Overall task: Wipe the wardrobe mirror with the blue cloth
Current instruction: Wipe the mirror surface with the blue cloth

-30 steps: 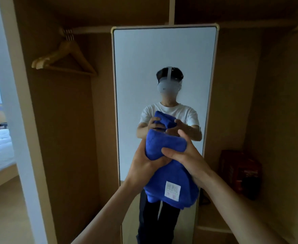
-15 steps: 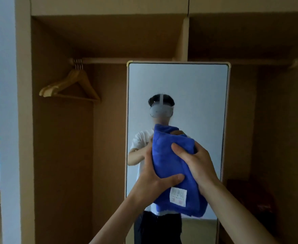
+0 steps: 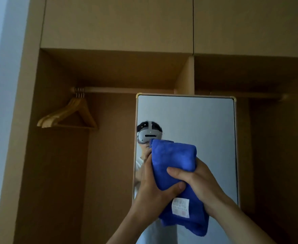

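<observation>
Both thumbs press into the front of the blue cloth (image 3: 174, 161), low and right of the frame's centre. The left hand (image 3: 153, 187) wraps it from the left and the right hand (image 3: 195, 180) from the right. Their other fingers are hidden behind the folds, so both hands are clamped on it. It dents under that grip, so I judge it soft, light, thick and not slippery. The bunched middle is a sound place to hold, though a flatter pad would likely wipe better. It is vivid blue plush, folded into a fat bundle, with a white label (image 3: 180, 207) near its lower end. It is held up before the wardrobe mirror (image 3: 206, 124); whether it touches the glass I cannot tell.
</observation>
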A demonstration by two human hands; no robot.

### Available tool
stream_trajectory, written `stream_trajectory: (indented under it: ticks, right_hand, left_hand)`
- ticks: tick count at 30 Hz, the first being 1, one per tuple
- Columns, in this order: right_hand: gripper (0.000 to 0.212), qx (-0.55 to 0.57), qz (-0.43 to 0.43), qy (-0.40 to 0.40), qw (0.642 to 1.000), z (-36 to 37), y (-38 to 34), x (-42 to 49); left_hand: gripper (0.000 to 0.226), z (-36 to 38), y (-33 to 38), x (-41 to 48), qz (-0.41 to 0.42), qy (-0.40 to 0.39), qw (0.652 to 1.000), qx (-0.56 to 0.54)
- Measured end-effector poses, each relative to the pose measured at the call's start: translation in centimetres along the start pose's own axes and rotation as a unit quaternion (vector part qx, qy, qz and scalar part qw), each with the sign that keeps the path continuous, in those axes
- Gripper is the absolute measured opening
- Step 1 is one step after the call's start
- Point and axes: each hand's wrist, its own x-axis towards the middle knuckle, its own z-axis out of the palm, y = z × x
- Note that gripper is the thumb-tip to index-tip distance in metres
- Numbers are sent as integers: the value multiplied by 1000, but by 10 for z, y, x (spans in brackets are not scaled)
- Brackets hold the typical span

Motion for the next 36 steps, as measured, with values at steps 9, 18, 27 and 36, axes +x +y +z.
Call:
stream_trajectory:
  ticks: [9,18,27,36]
  right_hand:
    - [38,-228,-125,35,965,2,-49,45]
    - [26,-454,-250,84,851,6,-75,73]
    - [30,-552,-422,123,709,10,-116,91]
    - [53,-645,-461,142,593,32,-117,123]
  left_hand:
    - [55,-50,20,59,77,12,986,147]
    - [44,-64,29,93,116,129,959,224]
    - [81,-70,45,138,30,99,983,153]
    - [75,-73,42,140,25,48,992,110]
